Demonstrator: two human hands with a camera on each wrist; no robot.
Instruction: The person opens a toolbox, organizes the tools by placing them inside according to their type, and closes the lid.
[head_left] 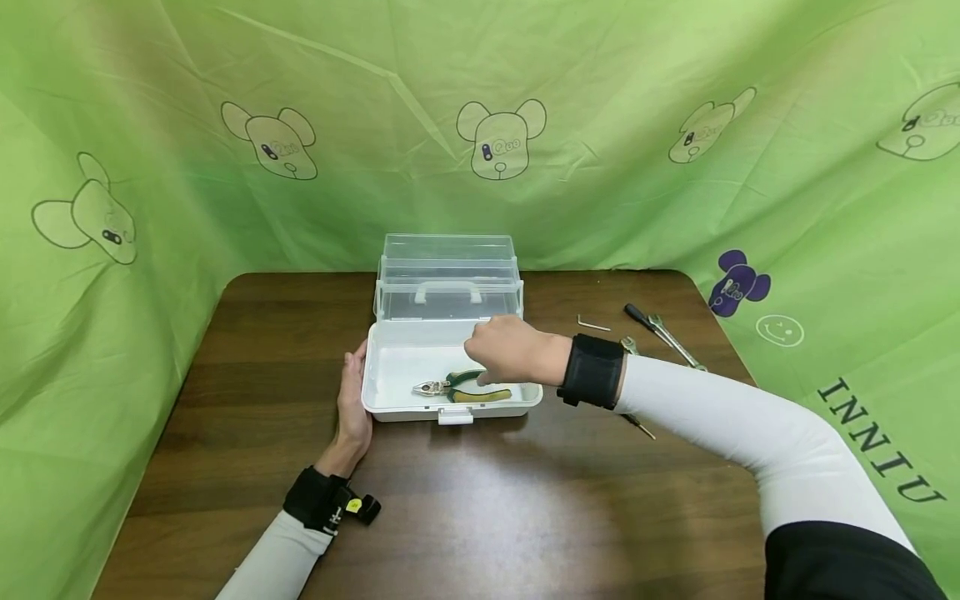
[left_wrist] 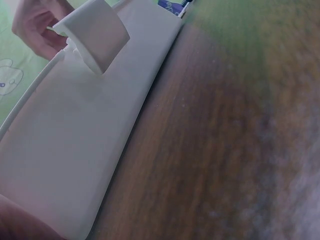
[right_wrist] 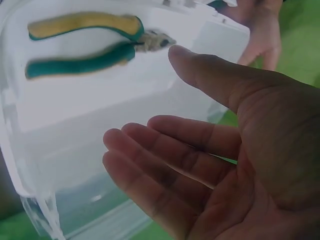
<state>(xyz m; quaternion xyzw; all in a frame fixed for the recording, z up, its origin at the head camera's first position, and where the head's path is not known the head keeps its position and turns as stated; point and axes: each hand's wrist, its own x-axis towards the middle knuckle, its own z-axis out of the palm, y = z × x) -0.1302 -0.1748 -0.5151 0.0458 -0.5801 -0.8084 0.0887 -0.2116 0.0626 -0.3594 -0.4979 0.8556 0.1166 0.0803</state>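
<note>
A white plastic toolbox (head_left: 405, 350) stands on the table with its clear lid (head_left: 450, 292) tipped back. Inside its tray lie combination pliers (head_left: 480, 395) with green and yellow handles, jaws toward the left. My right hand (head_left: 510, 346) is over the right part of the tray; the right wrist view shows its fingers (right_wrist: 165, 165) loosely extended and the palm bare, beside the pliers (right_wrist: 85, 62). My left hand (head_left: 352, 408) rests along the box's left side, fingers extended. In the left wrist view, the front wall (left_wrist: 75, 135) and latch (left_wrist: 95, 35) of the box show.
To the right on the wooden table (head_left: 300, 333) lie an L-shaped hex key (head_left: 593, 323), a black-handled tool (head_left: 639, 315) and a wrench (head_left: 675, 342). Another metal tool (head_left: 629, 344) and a thin shaft (head_left: 637, 427) are partly hidden by my right arm. A green curtain (head_left: 345, 208) hangs behind.
</note>
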